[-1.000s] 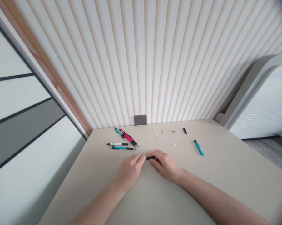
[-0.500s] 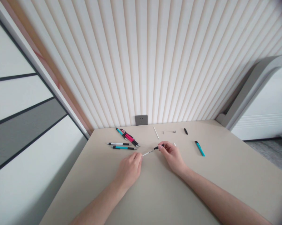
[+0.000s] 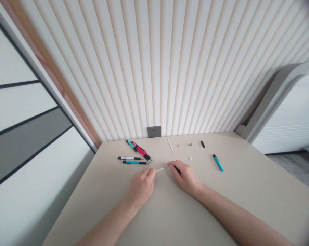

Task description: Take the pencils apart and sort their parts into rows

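My left hand [image 3: 142, 184] is closed on one end of a thin white pen refill [image 3: 160, 169], which points up and to the right. What looks like a small spring sits around its far end. Closed too, my right hand [image 3: 187, 177] has a black pen grip [image 3: 177, 168] in it, mostly covered by the fingers. Its fingertips are at the refill's spring end; whether the refill is inside the grip I cannot tell. A small white piece [image 3: 190, 158] lies just beyond my right hand.
Several pens, among them a teal pen [image 3: 135, 162] and a white pen [image 3: 130, 158], lie at the left. Another white refill [image 3: 170, 145], small metal parts [image 3: 190, 144] and a black piece [image 3: 203, 144] lie near the wall. A teal barrel [image 3: 218, 163] rests at the right.
My right hand has moved slightly left and nearer, bringing the black grip to the refill's spring end. The fingers now cover more of the grip. My left hand has hardly moved.
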Motion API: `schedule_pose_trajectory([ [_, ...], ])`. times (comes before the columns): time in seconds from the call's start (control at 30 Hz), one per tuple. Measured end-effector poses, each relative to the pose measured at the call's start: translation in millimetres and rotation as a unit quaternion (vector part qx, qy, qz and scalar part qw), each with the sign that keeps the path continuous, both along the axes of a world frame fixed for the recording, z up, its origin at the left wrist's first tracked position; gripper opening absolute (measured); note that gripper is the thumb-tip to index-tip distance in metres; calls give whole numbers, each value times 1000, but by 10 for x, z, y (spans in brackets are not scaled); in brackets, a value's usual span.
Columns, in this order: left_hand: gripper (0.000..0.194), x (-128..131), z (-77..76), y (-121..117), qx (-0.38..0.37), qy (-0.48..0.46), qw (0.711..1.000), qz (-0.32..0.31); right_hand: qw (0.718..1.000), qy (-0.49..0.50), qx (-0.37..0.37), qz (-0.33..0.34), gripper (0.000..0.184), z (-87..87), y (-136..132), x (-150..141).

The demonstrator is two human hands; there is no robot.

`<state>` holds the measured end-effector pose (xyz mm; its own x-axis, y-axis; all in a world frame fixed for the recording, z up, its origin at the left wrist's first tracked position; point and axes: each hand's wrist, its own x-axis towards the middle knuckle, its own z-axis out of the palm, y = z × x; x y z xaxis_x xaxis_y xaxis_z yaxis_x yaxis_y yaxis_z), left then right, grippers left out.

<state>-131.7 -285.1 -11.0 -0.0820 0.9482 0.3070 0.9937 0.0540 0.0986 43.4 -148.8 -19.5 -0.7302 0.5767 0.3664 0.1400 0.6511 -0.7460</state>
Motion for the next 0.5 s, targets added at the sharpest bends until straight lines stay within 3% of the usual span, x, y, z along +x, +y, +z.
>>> schedule_pose_trajectory([
  [0.2,22,11,20,-2,-11,3,1000,8,999,-37,32,-8,24,11,26,-1],
  [0.33,24,-22,4,18,-34,3,999,43,990,-84,76,-89,26,76,241,58],
  [0.4,24,-54,-5,38,-46,5,997,63,969,-141,119,-164,27,119,411,75],
  [0.5,23,-97,-9,67,-62,6,995,80,909,-279,172,-257,30,167,660,36],
])
